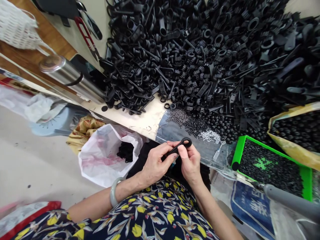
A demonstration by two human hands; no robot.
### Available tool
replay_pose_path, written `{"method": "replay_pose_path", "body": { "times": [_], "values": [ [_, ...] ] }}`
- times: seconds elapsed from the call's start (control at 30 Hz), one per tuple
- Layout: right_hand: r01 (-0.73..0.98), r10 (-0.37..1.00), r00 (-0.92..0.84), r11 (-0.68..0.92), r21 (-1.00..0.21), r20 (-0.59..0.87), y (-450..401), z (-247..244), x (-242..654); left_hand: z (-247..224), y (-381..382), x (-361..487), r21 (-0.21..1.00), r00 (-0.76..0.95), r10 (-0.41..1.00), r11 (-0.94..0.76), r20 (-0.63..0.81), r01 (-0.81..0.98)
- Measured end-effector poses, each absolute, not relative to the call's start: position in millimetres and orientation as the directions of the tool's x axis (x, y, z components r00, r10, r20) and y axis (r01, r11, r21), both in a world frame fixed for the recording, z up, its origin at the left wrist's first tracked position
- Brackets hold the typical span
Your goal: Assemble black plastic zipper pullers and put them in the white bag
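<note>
Between my two hands is a black plastic handle with a ring end (185, 142), held just in front of the table edge. My left hand (158, 160) pinches its straight shank between thumb and fingers. At the ring end, my right hand (190, 161) grips it, thumb pressed against the side. Beyond my hands lie a small heap of silver pins (210, 135), dark tiny screws or springs (178, 116) and round black beads (226, 128). A small clear-handled screwdriver (218, 153) rests on the grey sheet, right of my right hand.
A large pile of black plastic parts (190, 56) covers the table's back. At right are a green tray (241, 146) of small black pieces, a yellow bag (282, 140) and a grey tool (287, 196). At left stand a steel flask (72, 78) and an open white bag (100, 146).
</note>
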State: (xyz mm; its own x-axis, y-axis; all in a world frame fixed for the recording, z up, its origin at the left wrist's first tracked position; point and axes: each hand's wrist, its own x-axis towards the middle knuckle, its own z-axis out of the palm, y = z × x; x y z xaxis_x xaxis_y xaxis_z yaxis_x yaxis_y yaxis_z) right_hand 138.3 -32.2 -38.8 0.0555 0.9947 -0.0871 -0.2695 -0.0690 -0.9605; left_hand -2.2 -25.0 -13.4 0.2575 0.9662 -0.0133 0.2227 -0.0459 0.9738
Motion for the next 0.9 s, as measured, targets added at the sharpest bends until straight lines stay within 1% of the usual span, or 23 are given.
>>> {"method": "replay_pose_path", "body": {
  "times": [0.07, 0.13, 0.2, 0.23, 0.3, 0.37, 0.4, 0.47, 0.5, 0.57, 0.67, 0.9],
  "values": [
    [-0.238, 0.991, 0.062, -0.098, -0.966, -0.116, -31, -37, 135, -18, -27, -3, 0.97, 0.234, 0.972, -0.038, -0.019, 0.238],
    [-0.2, 0.992, 0.027, -0.114, -0.973, -0.122, -30, -35, 136, -22, -27, -10, 0.965, 0.269, 0.961, -0.015, -0.057, 0.261],
    [-0.158, 0.996, -0.015, -0.087, -0.984, -0.085, -29, -32, 141, -23, -27, -23, 0.962, 0.329, 0.936, 0.029, -0.121, 0.271],
    [-0.138, 0.998, -0.024, -0.06, -0.989, -0.057, -29, -31, 145, -23, -26, -30, 0.962, 0.326, 0.934, 0.056, -0.145, 0.268],
    [-0.095, 0.999, -0.047, -0.022, -0.995, -0.017, -30, -26, 153, -20, -24, -42, 0.964, 0.258, 0.955, 0.077, -0.145, 0.256],
    [-0.038, 0.991, -0.137, -0.018, -0.999, -0.013, -31, -21, 157, -12, -21, -47, 0.961, 0.24, 0.965, 0.04, -0.109, 0.273],
    [-0.003, 0.979, -0.203, -0.013, -1.0, -0.012, -33, -19, 158, -7, -19, -47, 0.955, 0.292, 0.952, 0.005, -0.095, 0.296],
    [0.076, 0.957, -0.291, 0.033, -0.997, 0.009, -36, -17, 157, 5, -15, -41, 0.947, 0.459, 0.882, -0.051, -0.106, 0.317],
    [0.114, 0.953, -0.3, 0.07, -0.991, 0.033, -38, -17, 156, 11, -14, -36, 0.949, 0.525, 0.842, -0.051, -0.126, 0.31],
    [0.177, 0.954, -0.29, 0.13, -0.976, 0.074, -40, -18, 154, 20, -13, -28, 0.962, 0.585, 0.793, 0.003, -0.169, 0.274],
    [0.204, 0.944, -0.316, 0.163, -0.965, 0.093, -44, -20, 155, 26, -17, -21, 0.965, 0.573, 0.791, 0.083, -0.215, 0.247],
    [0.212, 0.944, -0.311, 0.181, -0.96, 0.109, -52, -21, 156, 27, -31, -17, 0.955, 0.519, 0.819, 0.11, -0.245, 0.277]
  ]
}}
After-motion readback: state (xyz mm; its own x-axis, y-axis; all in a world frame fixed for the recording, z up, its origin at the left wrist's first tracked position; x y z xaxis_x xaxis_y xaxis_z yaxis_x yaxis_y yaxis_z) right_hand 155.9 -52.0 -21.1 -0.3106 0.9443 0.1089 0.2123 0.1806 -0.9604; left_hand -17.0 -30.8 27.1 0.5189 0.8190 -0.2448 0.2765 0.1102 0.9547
